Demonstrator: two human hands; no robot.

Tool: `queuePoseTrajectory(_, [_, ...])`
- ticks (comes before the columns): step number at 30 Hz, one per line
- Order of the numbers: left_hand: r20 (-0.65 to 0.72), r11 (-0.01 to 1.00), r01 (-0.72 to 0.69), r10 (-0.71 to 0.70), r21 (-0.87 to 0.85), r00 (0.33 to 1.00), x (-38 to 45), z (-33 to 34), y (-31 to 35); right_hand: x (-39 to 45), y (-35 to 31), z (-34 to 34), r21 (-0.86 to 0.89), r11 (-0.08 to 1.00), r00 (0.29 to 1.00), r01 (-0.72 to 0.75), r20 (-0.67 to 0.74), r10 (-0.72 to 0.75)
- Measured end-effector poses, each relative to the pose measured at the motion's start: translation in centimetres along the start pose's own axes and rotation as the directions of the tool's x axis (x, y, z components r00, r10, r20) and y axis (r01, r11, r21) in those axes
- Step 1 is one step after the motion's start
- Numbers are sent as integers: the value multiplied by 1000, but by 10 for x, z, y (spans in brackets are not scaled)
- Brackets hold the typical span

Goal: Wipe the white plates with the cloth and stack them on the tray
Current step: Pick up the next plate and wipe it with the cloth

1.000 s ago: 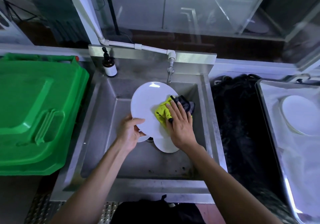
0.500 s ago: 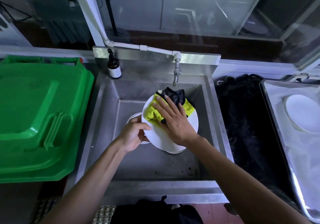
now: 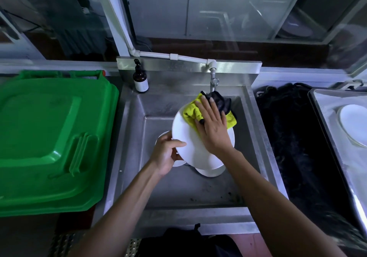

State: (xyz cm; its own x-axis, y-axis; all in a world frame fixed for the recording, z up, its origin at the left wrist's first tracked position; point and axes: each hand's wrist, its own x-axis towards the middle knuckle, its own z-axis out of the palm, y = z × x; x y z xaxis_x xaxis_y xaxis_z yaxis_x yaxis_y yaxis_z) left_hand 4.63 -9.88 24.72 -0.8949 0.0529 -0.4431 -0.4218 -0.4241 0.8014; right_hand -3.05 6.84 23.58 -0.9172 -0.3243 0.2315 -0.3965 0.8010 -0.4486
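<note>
Left hand (image 3: 165, 153) grips the near-left rim of the white plate (image 3: 188, 137), holding it tilted over the sink (image 3: 135, 157) so its face is open to wipe. Right hand (image 3: 211, 126), fingers flat, presses the cloth (image 3: 190, 112) on its far edge. More plates (image 3: 210, 172) under the hands; tray (image 3: 325, 121) far right, one plate on it

A stainless steel sink basin (image 3: 198, 189) occupies the centre of the frame, with a tap (image 3: 214, 82) on a white pipe (image 3: 178, 56) at its back edge and a brown pump bottle (image 3: 140, 79) at its upper-left corner. A green plastic bin lid (image 3: 49, 137) fills the left side. Glass panels (image 3: 228, 8) with pale reflections span the dim upper frame.
</note>
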Motion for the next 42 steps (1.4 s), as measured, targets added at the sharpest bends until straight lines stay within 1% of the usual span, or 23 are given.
queuePoseTrajectory(5, [-40, 997, -47, 45, -53, 998, 6, 5, -4, -10, 2, 4, 115, 969, 975, -220, -12, 223])
queuePoseTrajectory(8, [-16, 996, -42, 41, -73, 999, 11, 9, -7, -19, -4, 7, 159, 929, 941, -335, 1, 340])
queuePoseTrajectory(12, [1, 994, -28, 29, -108, 1000, 19, 15, -11, -34, -16, 11, 221, 872, 898, -438, 56, 437])
queuePoseTrajectory(14, [4, 991, -22, 22, -134, 1000, 24, 19, -10, -45, -26, 16, 263, 853, 892, -450, 86, 444])
queuePoseTrajectory(16, [1, 986, -9, 9, -164, 1000, 28, 22, -8, -55, -36, 23, 278, 858, 901, -432, 91, 424])
queuePoseTrajectory(19, [-26, 982, 1, -6, -191, 1000, 33, 23, -8, -68, -40, 29, 228, 892, 920, -390, 60, 387])
queuePoseTrajectory(22, [-40, 977, 4, -13, -215, 999, 37, 24, -13, -78, -32, 33, 144, 912, 922, -383, 3, 387])
queuePoseTrajectory(24, [-60, 976, -2, -11, -219, 998, 39, 26, -17, -83, -24, 36, 103, 897, 901, -430, -7, 433])
queuePoseTrajectory(26, [-82, 981, -11, -5, -196, 997, 42, 27, -19, -84, -15, 37, 110, 856, 862, -504, 3, 507])
queuePoseTrajectory(29, [-104, 988, -26, 10, -151, 995, 47, 26, -17, -75, 0, 31, 186, 832, 841, -523, -43, 539])
queuePoseTrajectory(31, [-106, 990, -27, 12, -137, 994, 49, 26, -16, -66, 8, 23, 284, 801, 824, -527, -58, 563])
queuePoseTrajectory(34, [-81, 991, -33, 23, -126, 996, 50, 27, -14, -54, 17, 10, 446, 714, 792, -540, -18, 611])
queuePoseTrajectory(36, [-64, 992, -38, 30, -122, 997, 49, 26, -12, -49, 23, 1, 521, 659, 778, -543, 17, 628])
queuePoseTrajectory(39, [-47, 994, -31, 26, -109, 999, 48, 25, -8, -41, 32, -9, 568, 630, 780, -530, 35, 624])
queuePoseTrajectory(42, [-41, 998, -18, 15, -67, 999, 48, 23, -3, -34, 38, -21, 629, 623, 805, -465, 9, 593])
